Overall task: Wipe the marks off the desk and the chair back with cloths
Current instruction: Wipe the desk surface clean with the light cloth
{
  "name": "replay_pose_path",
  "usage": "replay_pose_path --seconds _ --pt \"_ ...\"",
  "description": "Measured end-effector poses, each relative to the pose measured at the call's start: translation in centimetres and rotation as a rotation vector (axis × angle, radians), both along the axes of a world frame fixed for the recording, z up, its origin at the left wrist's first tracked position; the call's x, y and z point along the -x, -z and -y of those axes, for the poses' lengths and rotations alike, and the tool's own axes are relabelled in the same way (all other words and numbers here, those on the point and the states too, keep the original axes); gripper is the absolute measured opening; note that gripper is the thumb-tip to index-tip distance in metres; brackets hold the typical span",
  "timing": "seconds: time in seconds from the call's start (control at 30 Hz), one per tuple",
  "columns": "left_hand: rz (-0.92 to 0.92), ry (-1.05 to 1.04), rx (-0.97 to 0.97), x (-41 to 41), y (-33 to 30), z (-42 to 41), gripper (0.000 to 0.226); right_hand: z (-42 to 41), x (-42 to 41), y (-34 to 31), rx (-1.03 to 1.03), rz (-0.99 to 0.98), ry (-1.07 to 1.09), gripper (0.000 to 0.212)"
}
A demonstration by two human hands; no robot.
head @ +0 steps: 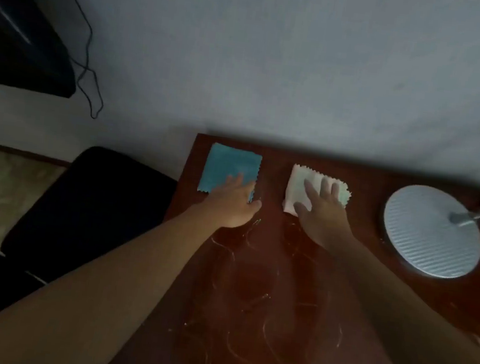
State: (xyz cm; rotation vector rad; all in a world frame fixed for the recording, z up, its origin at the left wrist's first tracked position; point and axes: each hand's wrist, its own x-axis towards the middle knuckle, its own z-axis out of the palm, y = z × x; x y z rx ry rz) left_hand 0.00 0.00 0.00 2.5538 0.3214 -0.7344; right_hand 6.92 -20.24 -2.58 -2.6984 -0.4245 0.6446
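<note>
Glossy, seemingly wooden desk (296, 278)

No readable text, label, brand, number or sign anywhere in view. The two cloths, blue (229, 170) and white (315, 190), carry no print or tag that can be made out. The pale scribbles (249, 302) on the table (367, 178) are loose squiggles, not letters, and the round lamp base (432, 232) shows only plain ridges.
</note>
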Motion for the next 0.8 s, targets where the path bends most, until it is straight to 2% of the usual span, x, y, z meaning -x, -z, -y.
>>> replay_pose_path --seconds 0.07,0.17,0.27,0.43,0.57,0.6,0.7,0.8 --pt "-0.055 0.054 -0.090 -0.5 1.1 -0.5 0.068 -0.4 -1.1 1.2 0.097 0.118 -0.038 0.060" --pt "-0.113 0.089 -0.139 -0.2 3.1 -1.1 0.070 -0.9 -2.3 2.8 0.122 0.159 -0.025 0.061" --pt "-0.058 0.112 -0.172 0.5 4.2 -1.1 0.069 -1.4 -2.1 4.2 0.145 0.185 -0.098 0.062" --pt "-0.001 0.099 -0.095 0.3 4.8 -2.0 0.063 -2.3 0.7 5.7 0.165 0.239 -0.119 0.062" --pt "0.144 0.146 -0.228 -0.4 4.7 -2.4 0.065 -2.2 1.4 6.1 0.175 0.259 -0.154 0.061" --pt "0.155 0.136 -0.207 -0.4 4.7 -2.5 0.065 -2.0 1.0 6.1 0.170 0.256 -0.156 0.061" --pt "0.176 0.023 0.033 0.5 4.9 -3.0 0.063 -1.8 0.0 6.2 0.178 0.265 -0.143 0.060" --pt "0.401 -0.053 0.007 3.4 5.7 -4.3 0.052 -2.7 0.5 6.1 0.188 0.246 -0.105 0.060"
